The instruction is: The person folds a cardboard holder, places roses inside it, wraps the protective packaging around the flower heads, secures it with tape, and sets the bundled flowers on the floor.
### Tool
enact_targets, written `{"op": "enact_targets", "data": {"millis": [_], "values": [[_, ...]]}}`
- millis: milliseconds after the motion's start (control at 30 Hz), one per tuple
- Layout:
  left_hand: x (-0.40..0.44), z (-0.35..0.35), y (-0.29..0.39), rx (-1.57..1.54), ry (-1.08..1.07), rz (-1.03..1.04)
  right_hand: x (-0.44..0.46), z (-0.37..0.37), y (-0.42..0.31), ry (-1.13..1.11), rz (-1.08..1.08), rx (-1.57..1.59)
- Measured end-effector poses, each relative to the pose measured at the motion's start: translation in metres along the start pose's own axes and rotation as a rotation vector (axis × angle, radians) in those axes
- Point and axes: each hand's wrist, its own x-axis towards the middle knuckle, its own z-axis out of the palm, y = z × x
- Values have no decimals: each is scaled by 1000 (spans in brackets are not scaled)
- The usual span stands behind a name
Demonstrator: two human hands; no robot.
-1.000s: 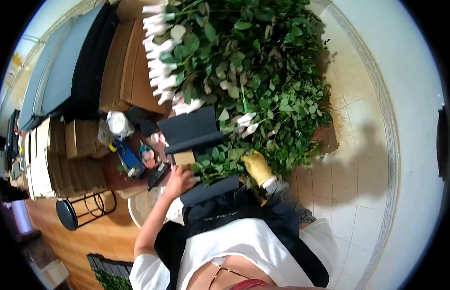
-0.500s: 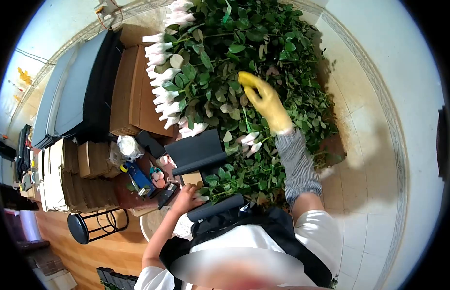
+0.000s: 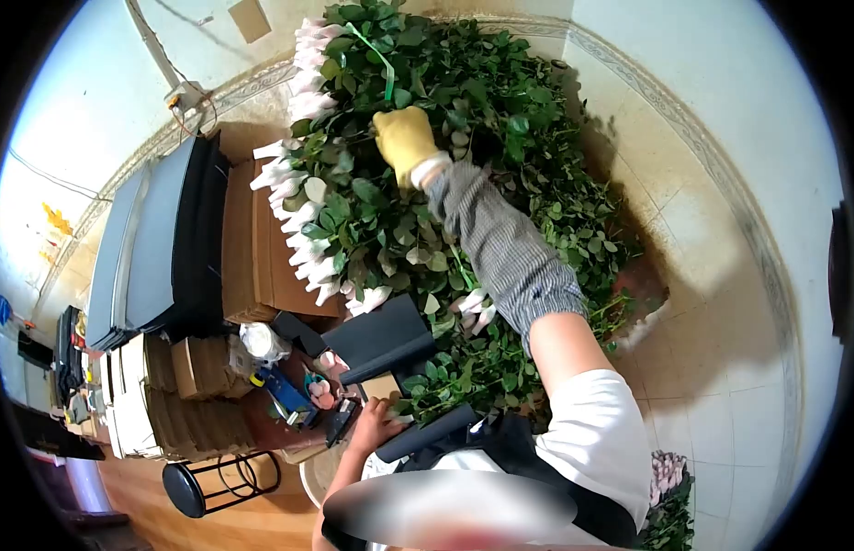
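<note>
1. Our right hand [image 3: 406,142], yellow-gloved, reaches into the upper part of the rose pile [image 3: 500,138]; its fingers are curled, but we cannot tell whether they grip a stem.
2. Our left hand [image 3: 374,424], bare, rests at the head end of the near leafy stems [image 3: 482,376], perhaps to steady them; we cannot tell whether its fingers close on anything.
3. Most white-sleeved heads [image 3: 308,253] point left and the stems run right, probably so that the heads lie level and uncrushed. They overlap too much for an exact count, though we see well over a dozen.
4. Two green strips [image 3: 388,78] show among the leaves, presumably there as ties.
5. We count two black sheets near us: one folded sheet [image 3: 381,340] beyond our left hand and one rolled sheet [image 3: 427,432] closer to our body, perhaps as wrapping or padding. One brown card [image 3: 379,387] lies between them.
6. One pair of scissors [image 3: 313,384] and one blue tool [image 3: 285,393] lie to the left, likely for easy reach.
</note>
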Motion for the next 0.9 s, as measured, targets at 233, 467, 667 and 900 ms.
{"op": "enact_targets", "data": {"millis": [233,467,667,900], "values": [[1,-5,8,-15,9,2,-123,-25,-15,267,-128,390],[-2,0,1,-49,26,-57,-284,-86,-2,-453,-288,729],[2,-12,14,241,-79,19,-431,11,-9,-730,-188,148],[20,-22,19,679,-12,235,-504,53,-24,-427,54,411]]}}
